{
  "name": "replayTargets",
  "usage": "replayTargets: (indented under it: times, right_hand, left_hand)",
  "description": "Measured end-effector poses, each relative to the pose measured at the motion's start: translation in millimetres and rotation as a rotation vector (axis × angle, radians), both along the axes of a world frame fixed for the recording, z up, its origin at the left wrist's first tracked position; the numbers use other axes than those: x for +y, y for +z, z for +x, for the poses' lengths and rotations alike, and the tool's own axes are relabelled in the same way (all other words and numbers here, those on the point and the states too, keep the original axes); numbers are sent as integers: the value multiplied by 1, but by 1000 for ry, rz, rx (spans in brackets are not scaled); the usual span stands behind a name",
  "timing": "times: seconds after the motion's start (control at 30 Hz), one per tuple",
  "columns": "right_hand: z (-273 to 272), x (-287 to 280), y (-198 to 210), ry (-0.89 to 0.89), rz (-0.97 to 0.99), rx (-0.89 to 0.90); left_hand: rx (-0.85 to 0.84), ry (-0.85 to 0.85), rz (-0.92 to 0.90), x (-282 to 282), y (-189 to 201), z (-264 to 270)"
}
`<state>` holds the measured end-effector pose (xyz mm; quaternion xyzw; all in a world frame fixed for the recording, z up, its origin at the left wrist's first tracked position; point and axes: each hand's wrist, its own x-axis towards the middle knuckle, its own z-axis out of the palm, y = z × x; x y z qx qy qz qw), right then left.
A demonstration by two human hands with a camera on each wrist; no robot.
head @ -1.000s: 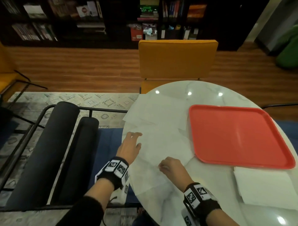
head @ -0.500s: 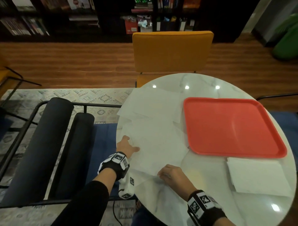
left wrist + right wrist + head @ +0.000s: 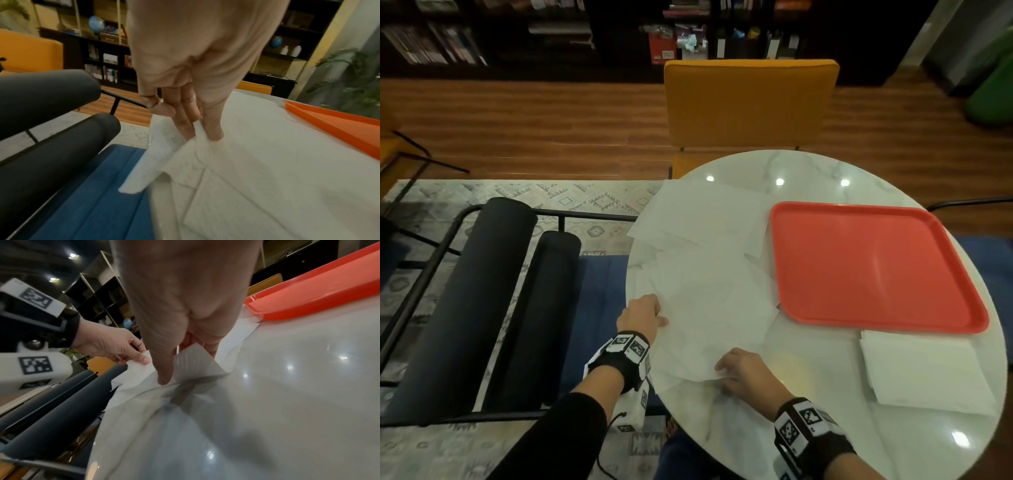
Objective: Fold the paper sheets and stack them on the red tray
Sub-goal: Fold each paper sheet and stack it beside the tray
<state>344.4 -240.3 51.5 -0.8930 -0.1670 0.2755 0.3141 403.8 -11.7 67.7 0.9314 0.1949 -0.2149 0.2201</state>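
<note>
You're starting the first fold: your left hand (image 3: 642, 317) and right hand (image 3: 748, 371) each pinch a near corner of the top paper sheet (image 3: 709, 308), at nine o'clock of the bare red tray (image 3: 873, 263). Next, lift both corners toward twelve o'clock, matching the far edge.

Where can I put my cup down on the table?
Bare marble shows behind the red tray, at the table's far edge by the orange chair, and in front between the right hand and the folded paper. The left side is crowded with loose paper sheets.
</note>
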Motion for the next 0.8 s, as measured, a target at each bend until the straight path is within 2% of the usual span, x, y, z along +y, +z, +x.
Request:
replayTargets:
  times: [0.27, 0.37, 0.43, 0.5, 0.6, 0.7, 0.8]
  right_hand:
    - [7, -4, 18, 47, -38, 129]
    - [22, -8, 39, 64, -59, 202]
    - [39, -9, 62, -9, 3, 92]
    - [59, -8, 86, -38, 56, -127]
    - [85, -4, 119, 84, -79, -382]
    - [109, -9, 141, 144, -276, -413]
    - [119, -29, 153, 79, -300, -406]
  left_hand:
    - [-124, -169, 191, -1, 26, -6]
    - [-205, -218, 170, -5, 43, -8]
    - [-264, -273, 76, -9, 58, -7]
    - [-291, -380, -51, -17, 78, -3]
    - [-345, -573, -225, -30, 114, 3]
    - [-439, -689, -262, -33, 144, 15]
    - [-577, -754, -197, -27, 163, 22]
